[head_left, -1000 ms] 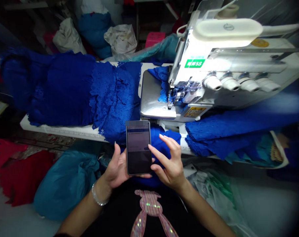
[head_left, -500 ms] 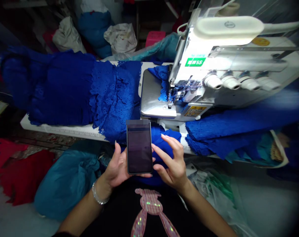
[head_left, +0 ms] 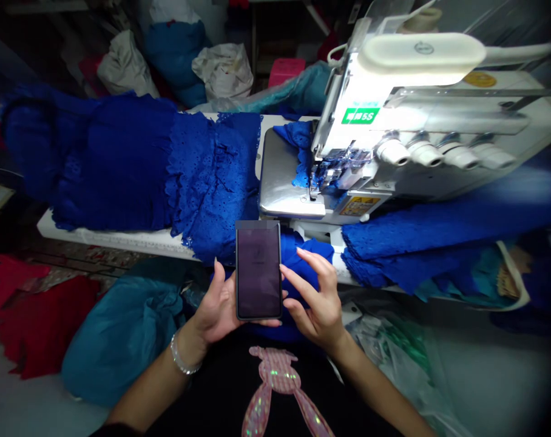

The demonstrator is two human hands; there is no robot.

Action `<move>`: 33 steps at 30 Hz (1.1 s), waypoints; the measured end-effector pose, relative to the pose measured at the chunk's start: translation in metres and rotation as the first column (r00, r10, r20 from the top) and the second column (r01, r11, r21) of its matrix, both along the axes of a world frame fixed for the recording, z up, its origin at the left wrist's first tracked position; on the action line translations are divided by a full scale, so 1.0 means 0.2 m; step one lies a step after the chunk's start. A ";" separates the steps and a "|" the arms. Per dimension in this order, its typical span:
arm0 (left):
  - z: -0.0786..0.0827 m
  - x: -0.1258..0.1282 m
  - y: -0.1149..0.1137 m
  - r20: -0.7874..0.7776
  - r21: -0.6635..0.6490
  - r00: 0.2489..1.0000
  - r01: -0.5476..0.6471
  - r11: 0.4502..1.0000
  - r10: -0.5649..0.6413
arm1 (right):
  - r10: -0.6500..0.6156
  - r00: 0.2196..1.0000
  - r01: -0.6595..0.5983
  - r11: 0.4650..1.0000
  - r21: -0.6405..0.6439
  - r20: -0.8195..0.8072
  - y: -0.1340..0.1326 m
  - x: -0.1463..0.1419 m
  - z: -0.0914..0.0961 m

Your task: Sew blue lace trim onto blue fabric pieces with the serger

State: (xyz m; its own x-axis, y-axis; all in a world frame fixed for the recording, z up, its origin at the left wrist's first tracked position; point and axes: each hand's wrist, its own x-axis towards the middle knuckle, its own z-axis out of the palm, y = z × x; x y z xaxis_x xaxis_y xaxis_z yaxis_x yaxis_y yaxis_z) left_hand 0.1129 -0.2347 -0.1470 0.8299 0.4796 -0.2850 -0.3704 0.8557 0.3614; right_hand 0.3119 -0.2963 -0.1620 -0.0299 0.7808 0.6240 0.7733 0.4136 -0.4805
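My left hand [head_left: 216, 303] holds a black smartphone [head_left: 258, 271] upright, its fingers behind the phone and its thumb side along the left edge. The phone's screen is dark, with faint marks at its middle. My right hand [head_left: 314, 303] hovers at the phone's right side, fingers spread, holding nothing. Its index fingertip is close to the phone's edge, and I cannot tell whether they touch. A bunched royal blue cloth [head_left: 305, 264] lies just behind my right hand. A silver bracelet [head_left: 181, 357] circles my left wrist.
An overlock sewing machine [head_left: 394, 121] with blue eyelet lace [head_left: 303, 152] under its presser foot stands at the back right. A long blue lace garment [head_left: 166, 170] lies across the white table [head_left: 121, 238]. Teal, red and white bundles [head_left: 121, 328] surround the table.
The phone has turned more upright and shifted slightly right. Its screen has gone from a faint page to nearly dark. My right fingers have moved slightly closer to the phone.
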 end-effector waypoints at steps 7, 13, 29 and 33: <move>-0.01 0.00 0.01 -0.001 -0.009 1.000 -0.001 1.000 0.001 | 0.023 1.000 -0.023 1.000 -0.008 -0.009 0.00 0.00 -0.01; -0.02 0.00 0.00 -0.025 -0.023 1.000 -0.012 1.000 0.011 | 0.021 1.000 -0.021 1.000 -0.012 -0.014 -0.01 -0.02 -0.02; -0.03 -0.01 -0.01 0.004 -0.010 1.000 -0.012 1.000 0.012 | 0.033 0.991 -0.040 0.998 -0.056 -0.127 -0.03 -0.03 -0.04; -0.03 -0.01 -0.01 0.002 -0.009 1.000 -0.012 1.000 0.012 | -0.029 0.843 -0.135 0.955 -0.263 -0.537 -0.02 -0.04 -0.05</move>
State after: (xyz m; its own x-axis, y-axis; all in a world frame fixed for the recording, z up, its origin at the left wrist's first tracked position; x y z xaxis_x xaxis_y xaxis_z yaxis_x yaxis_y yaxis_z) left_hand 0.1109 -0.2372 -0.1534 0.8245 0.4873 -0.2878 -0.3817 0.8543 0.3528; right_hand 0.3031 -0.2998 -0.1721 0.1944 0.9304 0.3108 0.3461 0.2314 -0.9092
